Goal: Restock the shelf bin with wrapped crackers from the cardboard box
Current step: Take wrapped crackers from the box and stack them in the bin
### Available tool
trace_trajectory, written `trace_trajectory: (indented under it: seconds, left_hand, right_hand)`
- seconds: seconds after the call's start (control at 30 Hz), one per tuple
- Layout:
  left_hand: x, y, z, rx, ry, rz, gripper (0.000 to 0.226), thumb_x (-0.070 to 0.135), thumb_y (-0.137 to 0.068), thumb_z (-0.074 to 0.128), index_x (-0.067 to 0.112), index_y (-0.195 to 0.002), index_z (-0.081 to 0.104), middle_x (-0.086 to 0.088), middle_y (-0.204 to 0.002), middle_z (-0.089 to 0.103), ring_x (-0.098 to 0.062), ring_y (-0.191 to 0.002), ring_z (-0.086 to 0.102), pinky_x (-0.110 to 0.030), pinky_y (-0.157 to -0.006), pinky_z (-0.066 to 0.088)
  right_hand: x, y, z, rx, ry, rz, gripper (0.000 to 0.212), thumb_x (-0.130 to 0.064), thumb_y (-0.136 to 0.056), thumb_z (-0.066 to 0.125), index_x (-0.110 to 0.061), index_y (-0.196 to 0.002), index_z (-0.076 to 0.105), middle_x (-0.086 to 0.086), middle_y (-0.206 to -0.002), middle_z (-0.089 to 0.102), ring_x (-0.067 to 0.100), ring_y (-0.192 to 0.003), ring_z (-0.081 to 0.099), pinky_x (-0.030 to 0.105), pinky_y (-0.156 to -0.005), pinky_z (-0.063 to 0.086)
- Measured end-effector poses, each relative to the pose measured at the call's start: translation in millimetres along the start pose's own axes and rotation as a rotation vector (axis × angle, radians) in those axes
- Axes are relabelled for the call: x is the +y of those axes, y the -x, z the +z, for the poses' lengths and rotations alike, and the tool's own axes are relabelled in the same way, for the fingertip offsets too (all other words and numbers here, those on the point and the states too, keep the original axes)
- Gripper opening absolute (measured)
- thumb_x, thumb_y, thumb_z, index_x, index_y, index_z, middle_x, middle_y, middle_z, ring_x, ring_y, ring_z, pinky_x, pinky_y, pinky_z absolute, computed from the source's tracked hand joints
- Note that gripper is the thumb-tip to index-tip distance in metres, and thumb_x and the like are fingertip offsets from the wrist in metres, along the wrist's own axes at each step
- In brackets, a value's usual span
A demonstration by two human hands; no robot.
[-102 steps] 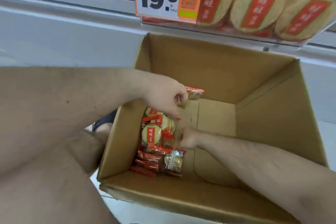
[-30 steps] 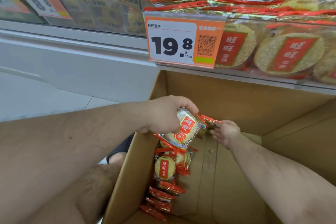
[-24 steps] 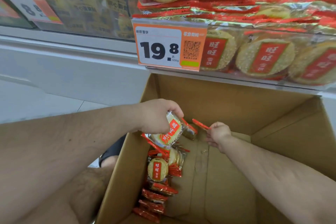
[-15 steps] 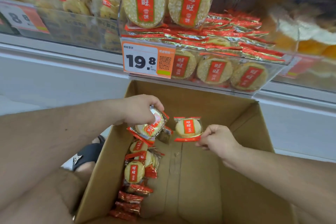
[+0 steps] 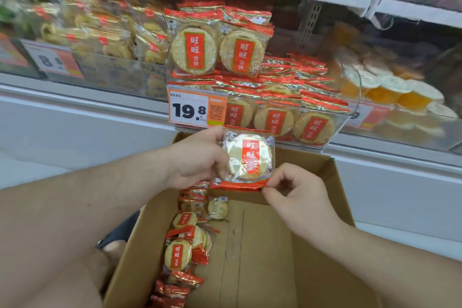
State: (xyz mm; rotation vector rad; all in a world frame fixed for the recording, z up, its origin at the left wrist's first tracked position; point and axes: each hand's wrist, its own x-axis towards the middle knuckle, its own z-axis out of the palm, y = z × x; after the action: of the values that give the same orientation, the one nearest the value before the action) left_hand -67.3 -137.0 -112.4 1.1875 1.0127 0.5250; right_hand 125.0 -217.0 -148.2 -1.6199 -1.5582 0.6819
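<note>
Head view: shelf bin (image 5: 332, 124) already heaped with wrapped crackers; cardboard box (image 5: 270, 257) mostly bare, one row left along its left wall (image 5: 180, 252).

Left hand (image 5: 197, 157) grips cracker pack (image 5: 247, 157); right hand (image 5: 297, 195) fingers pinch its bottom seam, above box, just below bin.

Price tag (image 5: 197, 110) covers bin's left front; orange cups (image 5: 400, 92) in neighbouring bin.

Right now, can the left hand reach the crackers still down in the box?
Probably not yet. The left hand is busy gripping a wrapped cracker above the cardboard box. The crackers in the box lie uncovered just below, though.
</note>
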Motion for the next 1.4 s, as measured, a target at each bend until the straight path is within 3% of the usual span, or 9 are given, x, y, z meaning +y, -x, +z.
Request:
trace_trajectory:
  seconds: [0.17, 0.27, 0.43, 0.57, 0.67, 0.77, 0.93, 1.13, 1.4]
  left_hand:
    - [8, 3, 9, 0.058, 0.006, 0.155, 0.036, -0.008, -0.084, 0.066, 0.023, -0.087, 0.048, 0.015, -0.060, 0.063, -0.005, -0.049, 0.056, -0.023, -0.048, 0.040]
    - [13, 2, 8, 0.084, 0.034, 0.205, 0.045, -0.011, -0.083, 0.065, 0.023, -0.108, 0.053, 0.000, -0.086, 0.071, -0.011, -0.067, 0.068, -0.022, -0.051, 0.050]
    - [24, 7, 11, -0.010, 0.006, 0.244, 0.060, -0.019, -0.084, 0.057, 0.029, -0.118, 0.047, -0.014, -0.106, 0.062, -0.017, -0.075, 0.067, -0.030, -0.066, 0.056]
    - [37, 6, 21, -0.017, -0.130, 0.273, 0.078, -0.011, -0.086, 0.061, 0.041, -0.137, 0.033, 0.004, -0.131, 0.045, 0.011, -0.081, 0.062, -0.020, -0.067, 0.053]
    - [53, 1, 21, 0.061, -0.304, 0.292, 0.089, 0.025, -0.077, 0.075, 0.062, -0.136, 0.020, 0.002, -0.145, 0.039, -0.013, -0.114, 0.060, -0.043, -0.085, 0.055]
    - [74, -5, 24, 0.256, -0.637, 0.474, 0.081, 0.047, -0.082, 0.065, 0.052, -0.145, 0.014, 0.015, -0.132, 0.045, -0.009, -0.113, 0.056, -0.035, -0.093, 0.049]
    - [110, -29, 15, 0.801, -1.138, 1.000, 0.051, 0.038, -0.082, 0.052, 0.017, -0.129, 0.055, -0.003, -0.125, 0.055, -0.024, -0.117, 0.048, -0.038, -0.097, 0.037]
    - [120, -73, 0, 0.858, -1.524, 0.665, 0.070, 0.053, -0.088, 0.048, 0.030, -0.151, 0.028, -0.001, -0.157, 0.031, -0.029, -0.146, 0.023, -0.055, -0.114, 0.007]
    - [121, -89, -16, 0.916, -1.498, 0.678, 0.066, 0.057, -0.075, 0.050, 0.028, -0.134, 0.054, 0.003, -0.137, 0.056, -0.026, -0.126, 0.051, -0.056, -0.107, 0.022]
  right_hand:
    - [-12, -12, -4, -0.064, 0.040, -0.079, 0.021, -0.005, -0.067, 0.066, -0.018, -0.062, 0.050, -0.008, -0.054, 0.048, 0.004, -0.048, 0.039, 0.015, -0.048, 0.032]
    - [-18, -23, -9, 0.000, -0.071, -0.021, 0.016, -0.020, -0.059, 0.060, -0.016, -0.066, 0.046, -0.013, -0.056, 0.044, 0.006, -0.053, 0.036, 0.017, -0.051, 0.032]
    - [-35, -42, -21, -0.213, -0.417, 0.236, 0.041, -0.019, -0.081, 0.078, -0.015, -0.118, 0.060, 0.005, -0.096, 0.073, 0.017, -0.082, 0.072, 0.030, -0.071, 0.057]
    - [-45, -47, -37, -0.313, -0.379, 0.228, 0.009, -0.014, -0.089, 0.068, -0.016, -0.098, 0.069, -0.009, -0.070, 0.070, -0.001, -0.050, 0.056, 0.013, -0.046, 0.039]
    - [-53, -56, -51, -0.299, -0.368, 0.269, 0.008, -0.019, -0.089, 0.069, -0.013, -0.094, 0.070, -0.001, -0.071, 0.067, 0.006, -0.050, 0.049, 0.020, -0.047, 0.036]
    - [-63, -73, -71, -0.233, -0.460, 0.319, 0.013, -0.018, -0.090, 0.067, -0.013, -0.078, 0.067, 0.003, -0.059, 0.056, 0.010, -0.046, 0.040, 0.025, -0.047, 0.029]
    - [-73, -114, -112, -0.085, -0.531, 0.407, 0.012, -0.021, -0.087, 0.068, -0.011, -0.085, 0.062, 0.004, -0.067, 0.045, 0.009, -0.044, 0.033, 0.020, -0.037, 0.026]
    - [-73, -176, -121, 0.037, -0.583, 0.517, 0.010, -0.017, -0.091, 0.066, -0.014, -0.093, 0.057, -0.001, -0.071, 0.041, 0.006, -0.046, 0.033, 0.017, -0.031, 0.027]
    - [-68, -261, -103, 0.288, -0.438, 0.500, 0.006, -0.011, -0.093, 0.063, -0.009, -0.098, 0.060, 0.002, -0.072, 0.045, 0.009, -0.052, 0.034, 0.017, -0.036, 0.030]
